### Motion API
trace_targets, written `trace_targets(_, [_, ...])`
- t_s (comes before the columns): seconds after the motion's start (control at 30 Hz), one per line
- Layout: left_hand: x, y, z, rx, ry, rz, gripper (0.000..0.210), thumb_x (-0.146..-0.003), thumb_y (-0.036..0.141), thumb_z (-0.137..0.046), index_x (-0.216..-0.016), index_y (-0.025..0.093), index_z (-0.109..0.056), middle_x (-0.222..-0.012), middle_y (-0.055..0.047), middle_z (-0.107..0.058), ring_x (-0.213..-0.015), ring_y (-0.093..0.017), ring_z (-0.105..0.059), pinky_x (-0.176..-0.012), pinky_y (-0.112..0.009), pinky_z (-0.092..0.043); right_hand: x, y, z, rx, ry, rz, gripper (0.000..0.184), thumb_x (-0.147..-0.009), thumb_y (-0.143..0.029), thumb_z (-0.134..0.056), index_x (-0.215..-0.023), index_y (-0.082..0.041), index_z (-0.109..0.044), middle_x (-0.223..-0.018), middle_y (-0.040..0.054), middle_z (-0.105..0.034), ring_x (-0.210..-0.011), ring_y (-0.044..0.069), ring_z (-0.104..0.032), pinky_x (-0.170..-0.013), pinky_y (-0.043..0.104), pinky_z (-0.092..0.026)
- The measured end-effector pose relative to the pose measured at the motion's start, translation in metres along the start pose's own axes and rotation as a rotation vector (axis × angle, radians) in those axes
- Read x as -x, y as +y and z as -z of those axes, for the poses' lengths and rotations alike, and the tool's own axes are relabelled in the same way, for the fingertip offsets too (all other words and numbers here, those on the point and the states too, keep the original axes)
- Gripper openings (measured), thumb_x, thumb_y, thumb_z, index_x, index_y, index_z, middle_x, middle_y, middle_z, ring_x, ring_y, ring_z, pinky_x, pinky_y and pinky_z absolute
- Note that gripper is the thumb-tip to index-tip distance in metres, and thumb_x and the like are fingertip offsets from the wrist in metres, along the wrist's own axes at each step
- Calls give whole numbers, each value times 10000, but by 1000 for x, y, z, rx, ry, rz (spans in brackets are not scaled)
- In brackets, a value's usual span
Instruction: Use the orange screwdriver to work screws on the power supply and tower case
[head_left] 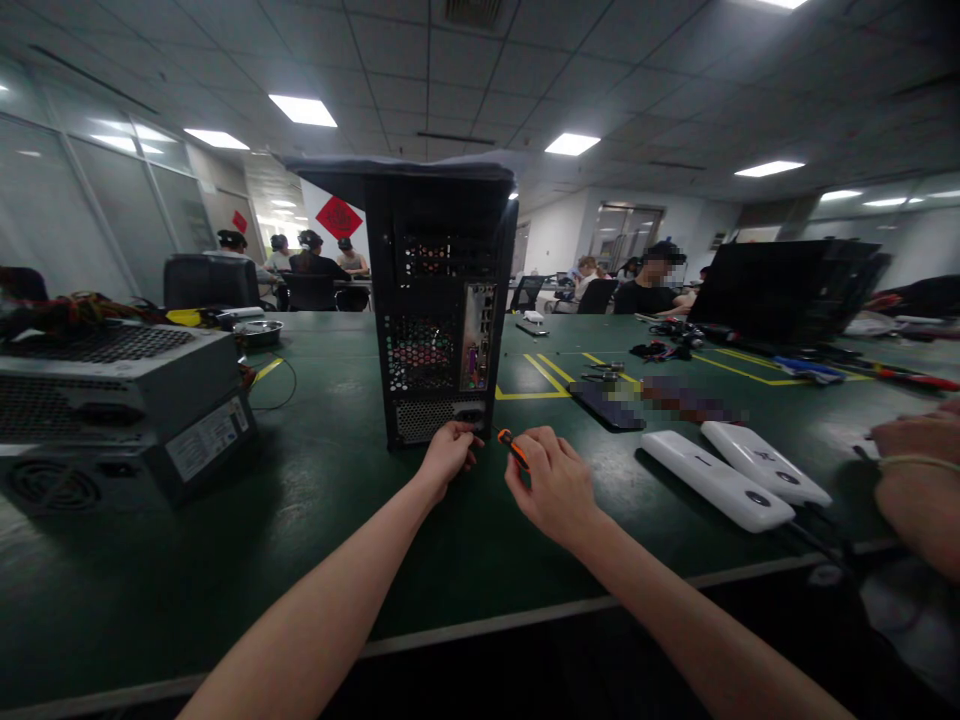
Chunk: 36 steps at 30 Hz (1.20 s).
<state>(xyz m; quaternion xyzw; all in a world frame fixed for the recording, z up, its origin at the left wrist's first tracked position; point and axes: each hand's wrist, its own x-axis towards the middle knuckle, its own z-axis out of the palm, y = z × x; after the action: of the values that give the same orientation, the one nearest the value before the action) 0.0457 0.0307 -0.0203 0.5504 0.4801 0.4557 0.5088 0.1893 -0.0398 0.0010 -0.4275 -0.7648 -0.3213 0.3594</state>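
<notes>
A black computer case [442,300] stands upright on the green table, its rear panel facing me. At its bottom sits a power supply [427,420] behind a mesh grille. My left hand [452,455] is at the case's lower right corner, just below the power socket. Its fingers are curled together, and what they pinch, if anything, is hidden. Closed around an orange and black screwdriver [513,448], my right hand [555,485] is just right of that corner. The screwdriver's shaft points up and left toward the case edge; its tip is hard to make out.
Grey power supplies [127,400] are stacked at left, near a metal bowl [259,332]. On the right lie white power banks [716,478], a dark phone [606,405] and cables [664,345]. Another black case [780,290] stands farther back. A co-worker's hand [919,470] rests at the right edge.
</notes>
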Motion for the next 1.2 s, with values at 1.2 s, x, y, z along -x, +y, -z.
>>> trace_targets(1.2, [4,2,-2,15,13,-44,193,-713,143,-411,-895,116,-470,-713,-29,-554,-430,-38,-428,-396,-163,-330,-5,-13,-3,2,-65,283,126,-742,-213,-424,-807,-177,-525,-709,29,-536,-651,158,-452,-619,301,-291])
